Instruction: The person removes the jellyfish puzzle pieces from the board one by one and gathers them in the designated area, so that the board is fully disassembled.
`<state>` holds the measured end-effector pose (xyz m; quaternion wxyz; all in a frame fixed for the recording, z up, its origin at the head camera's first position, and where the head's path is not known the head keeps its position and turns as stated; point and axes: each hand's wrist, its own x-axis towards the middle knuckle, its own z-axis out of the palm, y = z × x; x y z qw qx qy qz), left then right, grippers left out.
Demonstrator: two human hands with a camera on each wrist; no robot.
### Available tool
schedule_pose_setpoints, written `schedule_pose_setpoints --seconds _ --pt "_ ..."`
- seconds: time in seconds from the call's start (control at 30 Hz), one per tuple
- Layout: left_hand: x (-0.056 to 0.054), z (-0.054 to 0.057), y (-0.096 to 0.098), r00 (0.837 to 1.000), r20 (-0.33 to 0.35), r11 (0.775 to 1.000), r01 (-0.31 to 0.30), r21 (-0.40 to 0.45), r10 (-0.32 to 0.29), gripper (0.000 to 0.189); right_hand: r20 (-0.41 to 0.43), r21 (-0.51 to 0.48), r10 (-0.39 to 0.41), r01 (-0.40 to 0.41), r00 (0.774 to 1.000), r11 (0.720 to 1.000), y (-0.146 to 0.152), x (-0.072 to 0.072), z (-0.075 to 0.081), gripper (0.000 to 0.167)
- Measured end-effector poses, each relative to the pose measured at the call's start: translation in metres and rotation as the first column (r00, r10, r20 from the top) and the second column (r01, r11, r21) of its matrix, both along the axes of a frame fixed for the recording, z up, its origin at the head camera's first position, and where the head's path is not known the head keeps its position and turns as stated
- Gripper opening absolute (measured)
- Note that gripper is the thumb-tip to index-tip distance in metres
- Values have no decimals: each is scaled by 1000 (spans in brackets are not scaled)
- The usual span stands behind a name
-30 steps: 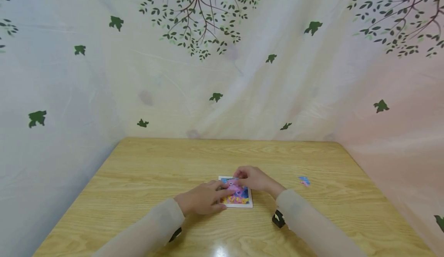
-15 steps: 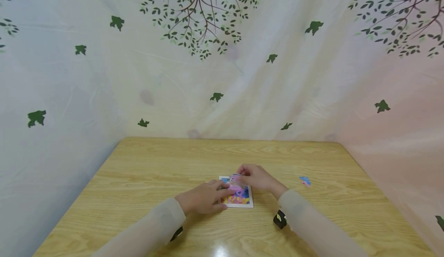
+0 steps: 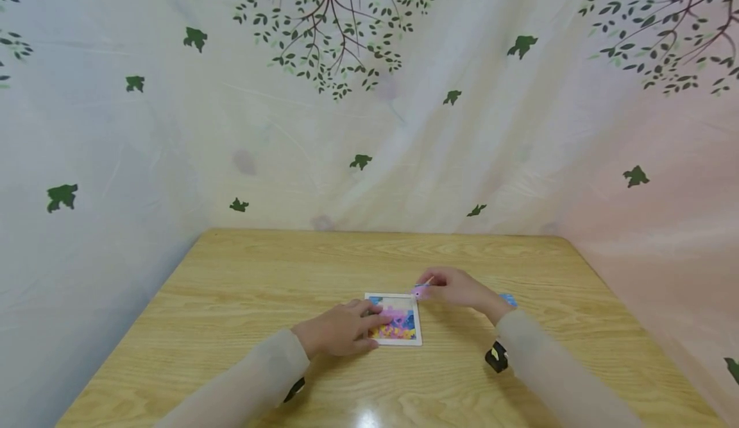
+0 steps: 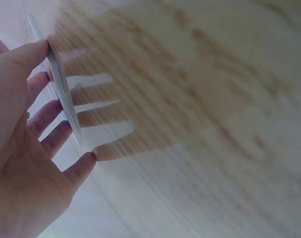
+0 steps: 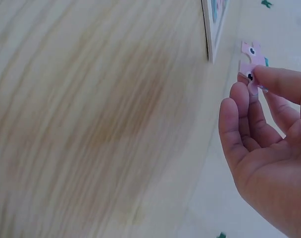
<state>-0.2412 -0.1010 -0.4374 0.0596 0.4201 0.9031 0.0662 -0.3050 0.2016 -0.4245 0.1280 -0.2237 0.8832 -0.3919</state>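
Note:
A jigsaw puzzle in a white frame lies on the table. Pink, blue and yellow pieces fill its lower part, while a pale bare strip shows along the top right. My left hand rests on the puzzle's left side, fingers spread over frame and picture; in the left wrist view its fingertips touch the board's edge. Just off the top right corner, my right hand pinches pink puzzle pieces with printed eyes between thumb and fingers. Whether they are two joined pieces I cannot tell for certain.
Another blue puzzle piece lies on the wooden table to the right, partly hidden behind my right forearm. A pale curtain with leaf prints hangs behind the table's far edge.
My right hand has lifted pink pieces out of the puzzle's top and moved right with them, baring the backing there. My left hand has stayed in place.

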Motion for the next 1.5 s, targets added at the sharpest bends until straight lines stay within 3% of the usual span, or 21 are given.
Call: schedule_pose_setpoints --seconds 0.3,0.7,1.5 --pt "1 0 -1 1000 -20 1000 16 18 -16 55 10 13 -15 15 1000 1000 54 0 8 21" --pt "2 -1 -1 1000 -10 1000 13 12 -13 56 -8 105 -92 93 996 990 107 3 0 19" --pt "2 -2 -1 1000 13 1000 -4 12 4 56 -6 128 -136 135 991 983 120 2 -12 19"
